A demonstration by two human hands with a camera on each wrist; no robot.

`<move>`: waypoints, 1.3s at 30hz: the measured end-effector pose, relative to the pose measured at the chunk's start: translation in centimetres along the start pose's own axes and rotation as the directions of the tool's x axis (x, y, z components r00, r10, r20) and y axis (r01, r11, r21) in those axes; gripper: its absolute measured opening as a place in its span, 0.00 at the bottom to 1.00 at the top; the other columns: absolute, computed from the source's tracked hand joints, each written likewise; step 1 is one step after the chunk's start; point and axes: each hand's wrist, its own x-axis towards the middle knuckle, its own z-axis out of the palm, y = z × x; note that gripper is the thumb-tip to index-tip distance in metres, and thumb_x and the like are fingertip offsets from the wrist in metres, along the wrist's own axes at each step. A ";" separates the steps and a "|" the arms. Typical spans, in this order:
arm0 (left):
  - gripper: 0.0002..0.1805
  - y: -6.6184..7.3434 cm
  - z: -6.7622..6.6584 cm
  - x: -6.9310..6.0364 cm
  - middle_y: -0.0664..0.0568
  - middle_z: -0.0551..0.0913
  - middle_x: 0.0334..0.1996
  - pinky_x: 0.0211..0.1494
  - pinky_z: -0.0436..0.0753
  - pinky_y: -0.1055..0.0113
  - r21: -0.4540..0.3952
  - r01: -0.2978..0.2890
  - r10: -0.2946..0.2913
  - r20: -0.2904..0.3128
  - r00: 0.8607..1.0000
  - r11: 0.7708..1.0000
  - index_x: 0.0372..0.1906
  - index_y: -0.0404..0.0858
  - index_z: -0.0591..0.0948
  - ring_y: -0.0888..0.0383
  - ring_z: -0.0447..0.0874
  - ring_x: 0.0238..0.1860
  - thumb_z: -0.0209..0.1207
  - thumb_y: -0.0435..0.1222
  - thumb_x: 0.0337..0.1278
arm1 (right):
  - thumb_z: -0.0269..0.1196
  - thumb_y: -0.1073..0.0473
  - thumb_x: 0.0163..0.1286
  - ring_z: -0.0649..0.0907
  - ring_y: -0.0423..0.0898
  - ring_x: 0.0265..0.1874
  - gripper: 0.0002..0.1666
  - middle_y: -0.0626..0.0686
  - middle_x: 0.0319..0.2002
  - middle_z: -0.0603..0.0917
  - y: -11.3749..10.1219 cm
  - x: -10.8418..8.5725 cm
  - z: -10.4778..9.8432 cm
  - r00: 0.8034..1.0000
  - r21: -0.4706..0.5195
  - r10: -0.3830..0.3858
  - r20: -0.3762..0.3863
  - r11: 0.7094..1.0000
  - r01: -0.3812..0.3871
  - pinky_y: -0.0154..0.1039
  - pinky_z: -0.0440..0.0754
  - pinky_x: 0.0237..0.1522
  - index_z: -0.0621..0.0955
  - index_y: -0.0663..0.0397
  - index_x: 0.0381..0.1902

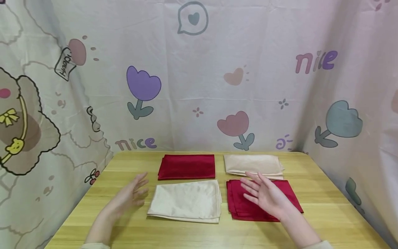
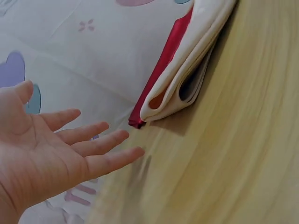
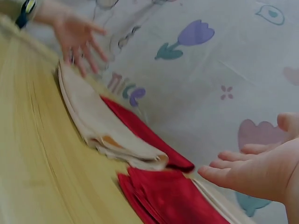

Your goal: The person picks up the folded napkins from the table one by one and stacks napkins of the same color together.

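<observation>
Desk (image 1: 168,237), wood-grained, lower frame. 4 folded satiny rectangles: near cream cloth (image 1: 186,200), lower centre; near red cloth (image 1: 252,211), lower right; far red cloth (image 1: 188,166), far cream cloth (image 1: 252,163), above. Left hand (image 1: 129,195), right hand (image 1: 268,197): fingers spread.

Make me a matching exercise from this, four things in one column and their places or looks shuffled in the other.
1. Left hand
2. Right hand
3. Table
4. Curtain

A. Printed with flowers
B. Left of the near cream cloth
C. Wood-grained
D. In the head view, overlaps the near red cloth

Pairs: 1-B, 2-D, 3-C, 4-A
</observation>
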 end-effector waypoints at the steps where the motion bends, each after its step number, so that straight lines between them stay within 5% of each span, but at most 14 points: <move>1: 0.41 -0.2 0.0 0.0 0.36 0.39 0.78 0.69 0.63 0.36 -0.034 0.004 -0.004 0.001 1.000 0.999 0.79 0.45 0.39 0.29 0.44 0.74 0.26 0.63 0.71 | 0.30 0.39 0.80 0.68 0.45 0.71 0.41 0.48 0.71 0.67 0.3 0.1 0.2 1.000 0.028 0.012 0.013 1.000 -0.013 0.44 0.63 0.73 0.31 0.51 0.77; 5: 0.42 -0.9 0.2 0.0 0.35 0.36 0.78 0.68 0.64 0.36 -0.160 0.008 -0.007 0.008 1.000 0.987 0.78 0.45 0.36 0.29 0.41 0.75 0.23 0.64 0.70 | 0.31 0.37 0.79 0.46 0.58 0.78 0.42 0.60 0.79 0.42 1.4 0.5 1.1 0.999 0.075 0.044 0.014 0.996 -0.045 0.50 0.49 0.77 0.31 0.51 0.77; 8: 0.43 -1.6 0.2 0.1 0.36 0.34 0.78 0.69 0.62 0.37 -0.254 0.014 -0.008 0.025 1.000 0.967 0.78 0.46 0.34 0.29 0.38 0.75 0.23 0.65 0.69 | 0.32 0.36 0.78 0.37 0.60 0.78 0.43 0.61 0.78 0.33 2.2 0.9 1.6 0.998 0.107 0.067 -0.013 0.992 -0.065 0.52 0.43 0.77 0.31 0.51 0.77; 18: 0.43 -3.7 0.5 -0.5 0.34 0.31 0.77 0.72 0.59 0.40 -0.362 0.038 -0.027 0.035 0.999 0.931 0.77 0.45 0.28 0.32 0.40 0.76 0.22 0.65 0.69 | 0.35 0.37 0.78 0.37 0.63 0.77 0.46 0.65 0.77 0.32 4.8 2.4 3.2 0.992 0.110 0.119 -0.042 0.987 -0.114 0.54 0.42 0.77 0.32 0.58 0.77; 23: 0.44 -4.4 1.2 -0.2 0.37 0.32 0.78 0.74 0.57 0.43 -0.467 0.038 -0.044 -0.001 0.999 0.883 0.78 0.47 0.30 0.36 0.40 0.77 0.28 0.65 0.69 | 0.38 0.37 0.77 0.34 0.64 0.76 0.48 0.67 0.76 0.29 5.4 2.7 3.5 0.990 0.125 0.128 -0.059 0.985 -0.120 0.57 0.37 0.76 0.31 0.58 0.77; 28: 0.44 -5.1 1.4 -0.2 0.39 0.34 0.78 0.72 0.65 0.50 -0.543 0.031 -0.051 -0.023 0.998 0.839 0.78 0.48 0.33 0.39 0.39 0.77 0.30 0.65 0.69 | 0.35 0.39 0.78 0.31 0.63 0.76 0.46 0.68 0.76 0.26 6.0 3.2 3.9 0.991 0.154 0.119 -0.056 0.982 -0.109 0.59 0.36 0.75 0.30 0.57 0.77; 36: 0.42 -5.0 1.0 -0.3 0.39 0.34 0.78 0.66 0.75 0.60 -0.485 0.022 -0.035 -0.017 0.999 0.874 0.78 0.44 0.33 0.61 0.69 0.66 0.31 0.60 0.73 | 0.37 0.43 0.79 0.31 0.60 0.77 0.43 0.65 0.76 0.25 6.7 3.7 4.5 0.992 0.215 0.097 -0.080 0.973 -0.078 0.60 0.38 0.76 0.31 0.53 0.77; 39: 0.40 -4.7 1.0 -0.2 0.39 0.36 0.78 0.66 0.74 0.59 -0.508 0.025 -0.044 -0.025 0.999 0.861 0.78 0.44 0.34 0.58 0.68 0.67 0.33 0.57 0.74 | 0.38 0.45 0.79 0.33 0.60 0.77 0.42 0.65 0.76 0.26 6.6 3.9 4.6 0.991 0.212 0.087 -0.098 0.975 -0.065 0.60 0.40 0.76 0.33 0.52 0.78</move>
